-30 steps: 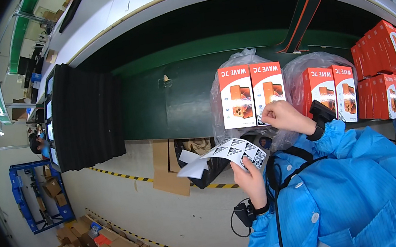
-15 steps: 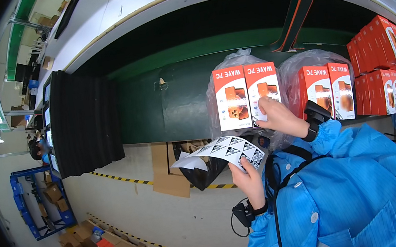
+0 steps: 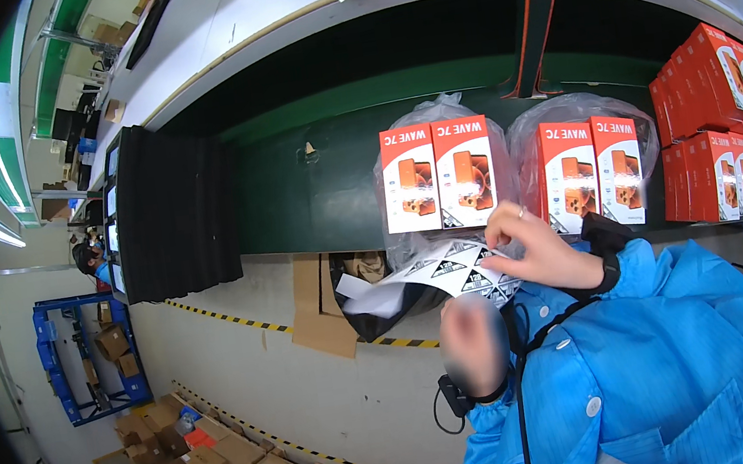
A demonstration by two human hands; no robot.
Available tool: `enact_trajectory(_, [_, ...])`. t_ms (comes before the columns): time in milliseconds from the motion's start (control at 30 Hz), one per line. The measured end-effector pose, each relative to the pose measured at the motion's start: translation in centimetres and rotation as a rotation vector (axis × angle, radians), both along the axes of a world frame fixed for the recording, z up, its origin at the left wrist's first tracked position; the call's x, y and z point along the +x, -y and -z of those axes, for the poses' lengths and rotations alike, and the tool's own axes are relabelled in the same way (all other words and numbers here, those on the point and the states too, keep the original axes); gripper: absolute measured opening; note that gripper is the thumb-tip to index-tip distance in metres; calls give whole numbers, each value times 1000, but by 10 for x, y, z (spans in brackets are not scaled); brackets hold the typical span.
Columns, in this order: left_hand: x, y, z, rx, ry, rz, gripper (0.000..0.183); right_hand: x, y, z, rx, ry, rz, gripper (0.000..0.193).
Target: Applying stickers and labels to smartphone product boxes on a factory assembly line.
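Note:
My left hand (image 3: pixel 474 342) is blurred but closed around the lower end of a curved white sheet of black triangular stickers (image 3: pixel 451 266). At the sheet's upper edge, my right hand (image 3: pixel 533 248) has its thumb and curled fingertips against the stickers in a pinch. Whether a sticker has come loose in it is hidden. Just beyond stand two red-and-white phone boxes, a left one (image 3: pixel 410 185) and a right one (image 3: pixel 465 173), side by side on a clear plastic bag (image 3: pixel 440 110). A dark triangular sticker shows at the right box's lower left corner (image 3: pixel 451 221).
Two more phone boxes (image 3: pixel 594 174) sit on another plastic bag to the right, with stacked red boxes (image 3: pixel 701 95) beyond. A black pleated cover (image 3: pixel 172 211) stands at the left of the green bench (image 3: pixel 293 205). A metal post (image 3: pixel 533 32) rises behind. Below the bench is a black-lined carton (image 3: pixel 321 309).
My right hand has left the front of the right box and come down to the sticker sheet. The sheet has lifted toward it. The view has shifted slightly.

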State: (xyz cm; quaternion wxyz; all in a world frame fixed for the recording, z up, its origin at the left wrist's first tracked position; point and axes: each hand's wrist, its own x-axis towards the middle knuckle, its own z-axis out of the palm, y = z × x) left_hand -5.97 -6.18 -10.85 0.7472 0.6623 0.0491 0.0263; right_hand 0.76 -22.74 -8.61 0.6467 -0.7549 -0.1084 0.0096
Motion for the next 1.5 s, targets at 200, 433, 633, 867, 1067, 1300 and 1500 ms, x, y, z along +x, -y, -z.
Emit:
enact_trajectory(200, [-17, 29, -3, -87, 4, -99, 14, -36, 12, -19, -202, 272, -84, 21])
enact_trajectory(433, [-21, 16, 7, -131, -70, -39, 16, -38, 11, -12, -153, 216, -176, 16])
enact_trajectory(633, [18, -24, 3, -6, -32, 19, 12, -5, -25, -16, -124, 40, -171, 15])
enact_trajectory(867, [72, -83, 0, 730, -6, 99, 20, 48, -84, -6, -136, -30, -220, 11])
enact_trajectory(1067, [103, -126, 24, 497, -71, -195, 22, 110, -94, 49, -345, -233, -74, 15])
enact_trajectory(1300, [116, -135, 29, 421, -129, -168, 23, 134, -104, 68, -409, -314, 11, 15])
enact_trajectory(1500, [122, -139, 32, 566, -35, -102, 28, 133, -104, 63, -452, -350, 14, 14])
